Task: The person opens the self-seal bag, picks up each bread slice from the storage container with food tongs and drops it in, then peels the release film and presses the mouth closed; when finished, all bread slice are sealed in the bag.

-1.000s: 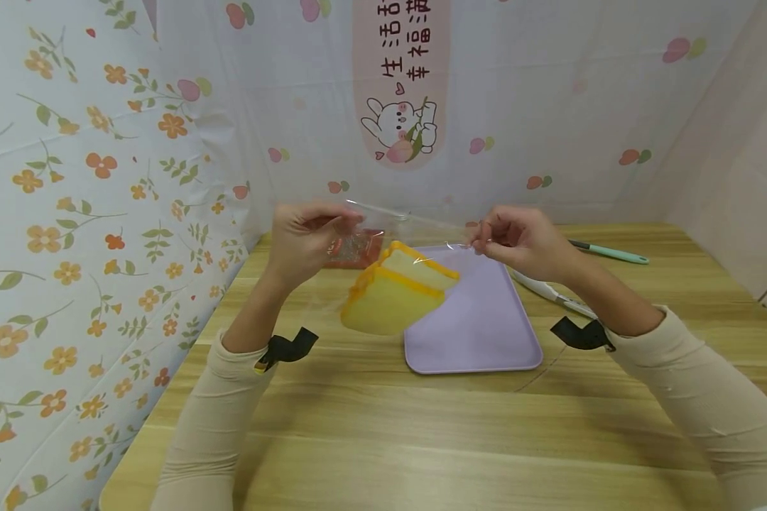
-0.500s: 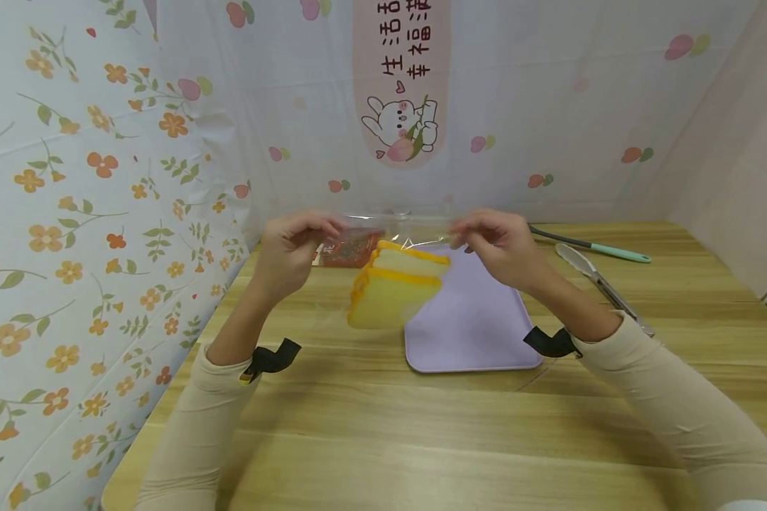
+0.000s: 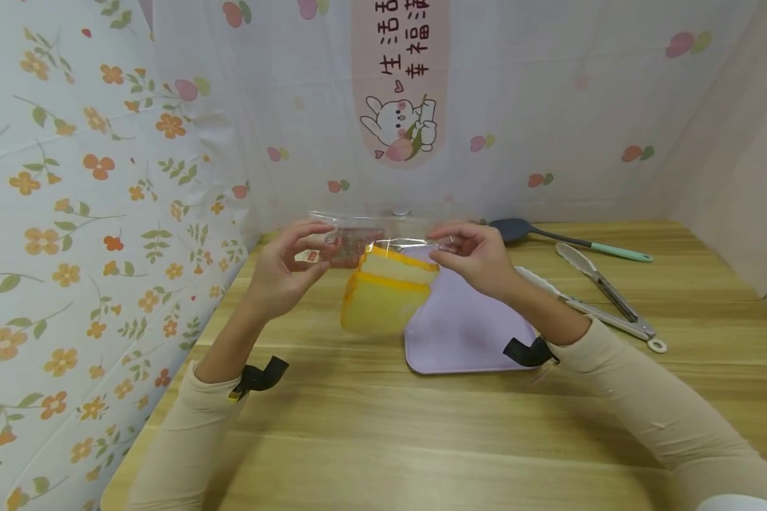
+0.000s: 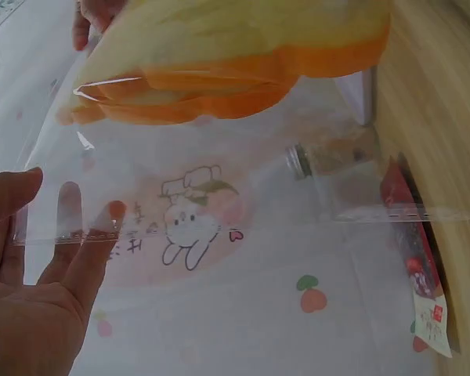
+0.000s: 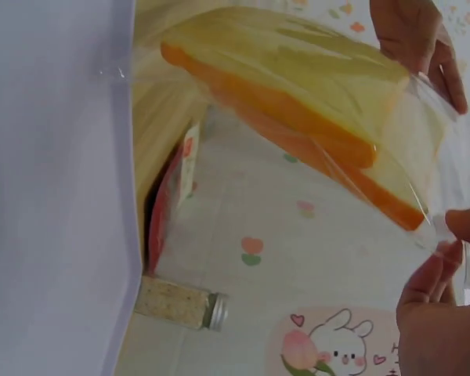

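A clear plastic bag [image 3: 383, 226] hangs above the table, stretched between both hands, with thick yellow slices of bread [image 3: 383, 305] with orange crusts inside. My left hand [image 3: 280, 277] grips the bag at its left side. In the left wrist view, that hand's fingers [image 4: 90, 262] show through the film, with the thumb on the near side. At the bag's right side, my right hand [image 3: 476, 259] pinches the film between thumb and fingers, as the right wrist view also shows. The slices lean together below the hands, partly over a lilac tray [image 3: 466, 351].
To the right lie metal tongs [image 3: 604, 287] with pale tips and a dark turner [image 3: 513, 229] with a mint handle. Behind the bag is a red packet [image 4: 411, 251]. A small glass jar [image 5: 172, 301] with a silver lid stands by the back curtain.
Both hands have moved left and slightly down, the right one further, coming closer together. The film between them has slackened. The bread has shifted a little left, and tongs and turner are less covered.
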